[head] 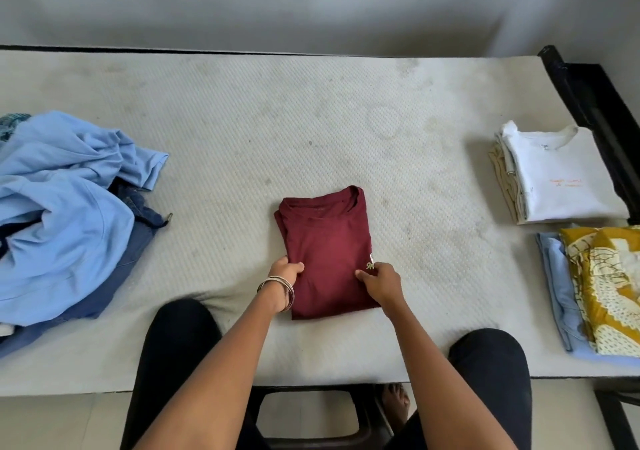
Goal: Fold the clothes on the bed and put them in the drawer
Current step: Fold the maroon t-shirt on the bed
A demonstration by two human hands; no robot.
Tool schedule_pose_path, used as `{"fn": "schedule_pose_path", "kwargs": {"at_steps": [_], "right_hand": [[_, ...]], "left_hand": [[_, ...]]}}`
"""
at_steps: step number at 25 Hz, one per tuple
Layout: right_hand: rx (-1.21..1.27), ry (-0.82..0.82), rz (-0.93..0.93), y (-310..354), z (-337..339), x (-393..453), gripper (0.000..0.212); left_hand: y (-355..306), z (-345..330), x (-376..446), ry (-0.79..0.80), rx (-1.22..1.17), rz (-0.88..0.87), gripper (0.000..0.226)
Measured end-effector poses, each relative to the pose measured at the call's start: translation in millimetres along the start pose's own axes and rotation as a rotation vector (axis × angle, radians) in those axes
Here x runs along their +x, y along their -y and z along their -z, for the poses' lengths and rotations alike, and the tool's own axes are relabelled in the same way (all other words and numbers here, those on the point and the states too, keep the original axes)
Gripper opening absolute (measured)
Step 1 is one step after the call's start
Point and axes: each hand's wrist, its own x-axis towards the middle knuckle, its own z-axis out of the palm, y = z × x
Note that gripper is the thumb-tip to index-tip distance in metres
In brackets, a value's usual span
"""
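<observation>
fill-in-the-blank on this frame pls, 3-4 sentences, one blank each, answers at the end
1. Both hands, left and right, grip the folded shirt, whose colour is ____.
2. The unfolded pile lies on the person's ____ side.
3. The top of the far folded stack is a ____ T-shirt.
4. Bangles sit on the ____ wrist.

Answers: maroon; left; white; left

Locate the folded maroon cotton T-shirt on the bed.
The folded maroon cotton T-shirt lies mid-mattress nearest the person, between the left hand and right hand, which grip its sides.
</observation>
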Motion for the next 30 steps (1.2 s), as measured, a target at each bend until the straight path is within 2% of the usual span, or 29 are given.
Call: {"fn": "schedule_pose_path", "kwargs": {"at_steps": [4, 7, 10, 16, 20, 22, 24, 26, 27, 29, 30], "right_hand": [[0.467, 0.176, -0.025, 10, 21, -18, 0.014], [0.629, 0.243, 0.002, 16, 54, -28, 0.027], [0.681, 0.211, 0.080, 19, 100, -34, 0.044], [0.787, 0.001, 0.215, -18, 245, -40, 0.045], [0.670, -0.168, 0.233, -37, 353, 1, 0.047], [0.581, -0.243, 0.231, -40, 406, 31, 0.051], [0.525, -0.298, 0.292, -36, 448, 58, 0.050], [0.438, -0.389, 0.311, -38, 477, 87, 0.047], [0.303, -0.477, 0.248, -42, 481, 100, 0.047], [-0.082, -0.656, 0.010, -64, 476, 123, 0.049], [-0.187, -0.668, -0.047, -76, 464, 130, 0.048]], "left_hand": [[-16, -2, -14, 0.027, -0.122, -0.032, 0.024], [-28, -18, -34, 0.143, -0.122, -0.093, 0.038], [-50, -52, -60, 0.251, -0.120, -0.222, 0.029], [-91, -191, -93, 0.521, -0.016, -0.355, 0.037], [-132, -303, -106, 0.669, 0.140, -0.372, 0.054], [-155, -354, -109, 0.681, 0.203, -0.434, 0.058], [-177, -395, -106, 0.689, 0.183, -0.480, 0.062], [-189, -433, -97, 0.711, 0.162, -0.445, 0.060], [-189, -444, -90, 0.700, 0.192, -0.405, 0.056], [-176, -451, -71, 0.587, 0.313, -0.342, 0.044], [-164, -448, -60, 0.504, 0.374, -0.307, 0.042]]}}
